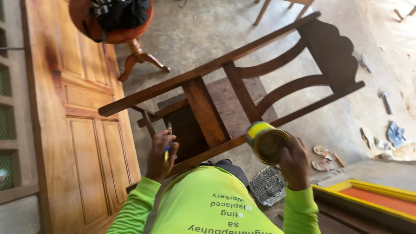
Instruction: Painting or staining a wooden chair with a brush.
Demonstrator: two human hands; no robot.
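Directly ahead of both hands, the dark wooden chair (242, 93) lies tipped over, its frame rails running diagonally from lower left to upper right across the view. The scalloped top rail of its back sits at the upper right; the seat and legs are toward the person, just above the hands.

The left hand (161, 155) is closed around a small brush (168, 145) with a blue and yellow handle. The brush points up toward a thin lower rail of the chair, which lies just above the fingertips; whether the bristles touch the wood cannot be told. This hand is the nearer one to the chair's seat frame.

The right hand (295, 162) grips a round tin can (265, 142) with a yellow side wall, fingers wrapped round its far side. The can is tilted so its open mouth faces the camera, showing a dark inside. It sits just below the long lower rail of the chair.

Outward from the chair:
- A panelled wooden door (82, 130), orange-brown, lies flat at the left.
- A round stool (125, 34) with curved legs stands at the upper left, a dark bundle on top.
- A yellow frame with an orange panel (372, 199) occupies the lower right corner.
- A woven grey mat (268, 186) lies below the can.
- Sandals (323, 158) lie on the concrete floor at the right.

The person's sleeves are bright lime green.
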